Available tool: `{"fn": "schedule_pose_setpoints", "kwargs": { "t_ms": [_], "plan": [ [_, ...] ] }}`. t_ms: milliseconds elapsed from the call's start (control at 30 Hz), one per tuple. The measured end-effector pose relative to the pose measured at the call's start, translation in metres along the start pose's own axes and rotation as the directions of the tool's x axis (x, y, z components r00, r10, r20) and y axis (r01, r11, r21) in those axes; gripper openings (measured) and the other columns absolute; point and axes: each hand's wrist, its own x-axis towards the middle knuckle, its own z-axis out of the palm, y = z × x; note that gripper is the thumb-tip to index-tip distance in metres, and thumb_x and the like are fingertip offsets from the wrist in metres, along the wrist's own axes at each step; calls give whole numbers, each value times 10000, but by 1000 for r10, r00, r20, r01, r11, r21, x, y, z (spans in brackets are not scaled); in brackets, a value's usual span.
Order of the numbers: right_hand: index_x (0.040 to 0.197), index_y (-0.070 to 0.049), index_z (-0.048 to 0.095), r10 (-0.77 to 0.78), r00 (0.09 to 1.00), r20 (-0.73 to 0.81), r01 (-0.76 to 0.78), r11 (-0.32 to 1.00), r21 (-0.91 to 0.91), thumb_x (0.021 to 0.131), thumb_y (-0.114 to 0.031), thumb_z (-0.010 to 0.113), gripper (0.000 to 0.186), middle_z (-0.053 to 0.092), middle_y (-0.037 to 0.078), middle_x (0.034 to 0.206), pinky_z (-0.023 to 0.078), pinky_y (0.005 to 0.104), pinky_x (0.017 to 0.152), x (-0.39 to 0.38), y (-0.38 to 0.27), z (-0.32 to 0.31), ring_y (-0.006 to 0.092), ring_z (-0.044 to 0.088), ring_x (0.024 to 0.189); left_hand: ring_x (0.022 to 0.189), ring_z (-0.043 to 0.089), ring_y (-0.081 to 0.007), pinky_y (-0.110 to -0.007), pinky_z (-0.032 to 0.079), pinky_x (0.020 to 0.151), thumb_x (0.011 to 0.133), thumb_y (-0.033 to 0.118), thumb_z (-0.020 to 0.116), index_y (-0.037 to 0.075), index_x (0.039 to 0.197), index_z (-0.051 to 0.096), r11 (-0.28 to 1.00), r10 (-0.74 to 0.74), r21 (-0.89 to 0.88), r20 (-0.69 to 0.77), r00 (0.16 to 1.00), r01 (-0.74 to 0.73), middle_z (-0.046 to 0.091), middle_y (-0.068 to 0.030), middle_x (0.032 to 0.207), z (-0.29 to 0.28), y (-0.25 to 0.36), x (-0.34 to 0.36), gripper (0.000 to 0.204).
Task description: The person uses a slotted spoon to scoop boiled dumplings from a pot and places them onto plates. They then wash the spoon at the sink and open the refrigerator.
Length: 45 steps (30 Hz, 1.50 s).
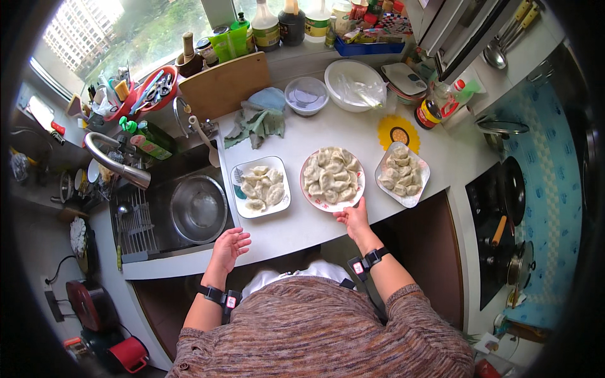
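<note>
Three dishes of dumplings stand in a row on the white counter. To the left is a square white dish with dumplings. A round plate with a pink-patterned rim, in the middle, is heaped with more dumplings. At the right a squarish white dish carries another pile of dumplings. My right hand is at the round plate's near right rim, thumb and fingers apart, seemingly touching it. Just in front of the square dish, over the counter's edge, my left hand is open and holds nothing.
A sink with a metal basin and a faucet lies left. Behind the dishes are a cloth, a clear bowl, a white bowl and a yellow flower-shaped mat. A stove stands right.
</note>
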Motion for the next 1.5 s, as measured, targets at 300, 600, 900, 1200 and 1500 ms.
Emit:
{"fn": "schedule_pose_setpoints", "kwargs": {
  "t_ms": [300, 600, 900, 1200, 1500],
  "plan": [
    [1295, -138, 283, -2, 991, 133, 7, 999, -39, 811, 90, 378, 543, 584, 179, 995, 508, 258, 442, 8, -11, -28, 220, 643, 612, 864, 664, -225, -339, 551, 714, 898, 131, 481, 17, 1164, 492, 998, 55, -7, -41, 998, -55, 650, -143, 1029, 7, -9, -12, 290],
    [1396, -154, 241, 30, 920, 392, -64, 995, 74, 916, -35, 443, 533, 619, 195, 1043, 557, 373, 645, 28, -14, -58, 302, 676, 835, 908, 644, -241, -358, 528, 744, 909, 152, 478, 19, 1178, 494, 998, 23, -55, -20, 1000, -24, 637, -153, 1062, 22, -22, -15, 300],
    [1152, -33, 480, -261, 921, -290, 364, 844, 395, 973, -175, 426, 235, 646, 128, 900, 520, 327, 611, 42, -19, -163, 228, 657, 737, 839, 667, -232, -351, 555, 685, 900, 151, 495, 16, 1157, 497, 997, -11, -82, -43, 999, 8, 654, -144, 1012, 26, -26, -7, 291],
    [1252, -111, 409, -205, 966, -160, 256, 852, 456, 962, -79, 432, 292, 611, 125, 1055, 535, 324, 617, 24, -12, -147, 269, 675, 831, 836, 667, -228, -343, 552, 689, 901, 116, 461, 11, 1168, 479, 999, -36, -10, 40, 999, 37, 650, -146, 1005, 60, -18, 12, 288],
    [1273, -112, 409, -217, 972, -87, 233, 860, 454, 961, -86, 445, 315, 627, 125, 1041, 533, 307, 595, 5, -4, -160, 253, 675, 826, 835, 666, -217, -334, 551, 685, 906, 145, 475, 19, 1155, 492, 998, -61, 16, 16, 998, 61, 657, -129, 993, 64, -22, 10, 280]
  ]
}}
